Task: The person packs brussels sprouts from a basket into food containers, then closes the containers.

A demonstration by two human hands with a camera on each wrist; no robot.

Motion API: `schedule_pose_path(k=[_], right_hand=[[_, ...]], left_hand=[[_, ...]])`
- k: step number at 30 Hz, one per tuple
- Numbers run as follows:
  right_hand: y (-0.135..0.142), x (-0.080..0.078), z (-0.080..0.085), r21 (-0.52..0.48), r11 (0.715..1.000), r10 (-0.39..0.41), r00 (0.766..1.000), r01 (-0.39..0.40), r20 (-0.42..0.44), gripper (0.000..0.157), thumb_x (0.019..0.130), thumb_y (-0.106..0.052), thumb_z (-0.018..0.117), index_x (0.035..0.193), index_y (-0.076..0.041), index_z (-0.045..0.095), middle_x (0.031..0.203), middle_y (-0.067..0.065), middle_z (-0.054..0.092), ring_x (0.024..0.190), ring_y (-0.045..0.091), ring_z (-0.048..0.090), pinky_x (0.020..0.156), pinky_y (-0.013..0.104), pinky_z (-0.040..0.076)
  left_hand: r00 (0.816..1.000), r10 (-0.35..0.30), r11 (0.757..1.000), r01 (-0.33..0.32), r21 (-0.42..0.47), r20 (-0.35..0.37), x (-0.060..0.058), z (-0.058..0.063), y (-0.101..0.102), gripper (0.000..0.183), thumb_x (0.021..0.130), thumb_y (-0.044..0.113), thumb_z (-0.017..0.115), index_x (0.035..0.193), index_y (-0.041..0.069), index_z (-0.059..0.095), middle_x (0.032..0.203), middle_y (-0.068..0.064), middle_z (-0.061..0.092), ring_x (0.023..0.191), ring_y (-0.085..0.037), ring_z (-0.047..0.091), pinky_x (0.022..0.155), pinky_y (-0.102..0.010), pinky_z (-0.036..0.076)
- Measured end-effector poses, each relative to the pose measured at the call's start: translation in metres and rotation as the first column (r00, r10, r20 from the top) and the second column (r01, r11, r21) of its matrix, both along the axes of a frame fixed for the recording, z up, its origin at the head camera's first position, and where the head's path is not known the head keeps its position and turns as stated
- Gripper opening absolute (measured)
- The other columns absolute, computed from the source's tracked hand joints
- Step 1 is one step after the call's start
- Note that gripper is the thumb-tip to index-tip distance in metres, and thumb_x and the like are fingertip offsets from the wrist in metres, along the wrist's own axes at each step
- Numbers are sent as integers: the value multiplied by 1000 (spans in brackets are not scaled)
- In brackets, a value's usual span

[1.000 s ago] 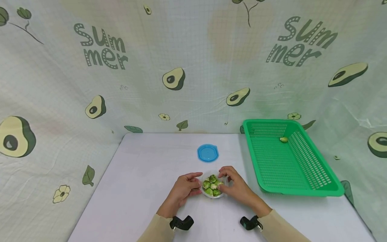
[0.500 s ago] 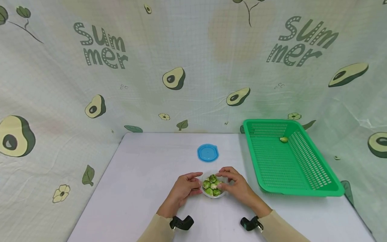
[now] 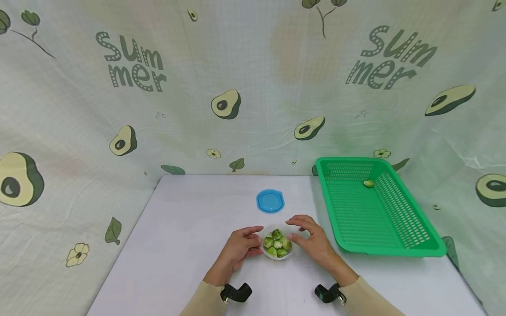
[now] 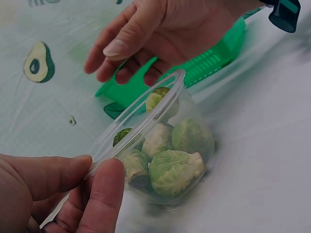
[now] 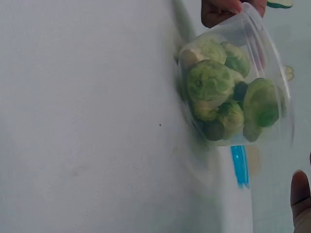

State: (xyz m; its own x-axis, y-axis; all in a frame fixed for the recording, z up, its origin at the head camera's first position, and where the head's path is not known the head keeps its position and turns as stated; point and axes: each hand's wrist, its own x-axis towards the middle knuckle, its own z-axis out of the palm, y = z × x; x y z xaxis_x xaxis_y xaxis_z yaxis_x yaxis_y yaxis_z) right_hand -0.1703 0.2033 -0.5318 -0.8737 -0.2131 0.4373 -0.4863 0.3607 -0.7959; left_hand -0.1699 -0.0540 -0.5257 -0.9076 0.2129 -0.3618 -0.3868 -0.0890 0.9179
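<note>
A clear round plastic tub [image 4: 181,78] stands on the white table, filled with several green Brussels sprouts [image 4: 175,170]. My left hand [image 3: 240,245] holds the tub at its left side; in the left wrist view its thumb and index finger pinch the rim. On the opposite side my right hand [image 3: 314,240] hovers with loosely bent fingers apart from the rim and nothing in them. The right wrist view shows sprouts through the tub wall [image 5: 226,36], and part of a right fingertip at the edge. Behind the tub lies a blue lid [image 3: 270,201].
A green plastic basket [image 3: 391,251] occupies the table's right side, with a single sprout [image 3: 369,183] near its back corner. A printed avocado cloth [image 3: 261,87] hangs behind the table [image 3: 189,210] and along its sides.
My right hand has let go at the tub and drawn slightly up and right from its rim. The left hand keeps its hold; the view has shifted slightly.
</note>
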Motion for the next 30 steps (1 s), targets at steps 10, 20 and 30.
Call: schedule_pose_path(k=[10, 20, 30], right_hand=[[-4, 9, 28, -77, 996, -59, 994, 52, -92, 35, 89, 6, 79, 122, -6, 75, 120, 12, 72, 103, 11, 66, 82, 18, 57], [20, 14, 75, -100, 985, -147, 989, 143, -34, 34, 92, 4, 76, 126, -3, 74, 113, -16, 71, 99, -2, 67, 75, 13, 58], [75, -4, 122, -21, 978, -210, 972, 209, -107, 37, 94, 6, 74, 130, -2, 72, 111, -25, 68, 94, -8, 67, 73, 9, 56]], left_hand=[[1000, 3, 1000, -3, -10, -2, 1, 1, -2, 49, 96, -3, 70, 144, 0, 62, 97, -5, 63, 79, -14, 69, 74, -28, 66], [1000, 4, 1000, -4, 4, 0, 2, 1, 0, 48, 96, -3, 70, 144, 0, 63, 96, -4, 62, 78, -14, 69, 73, -28, 66], [1000, 0, 1000, 0, -13, -3, 1, -2, -1, 48, 96, -3, 70, 144, 1, 63, 97, -5, 62, 78, -14, 69, 76, -30, 66]])
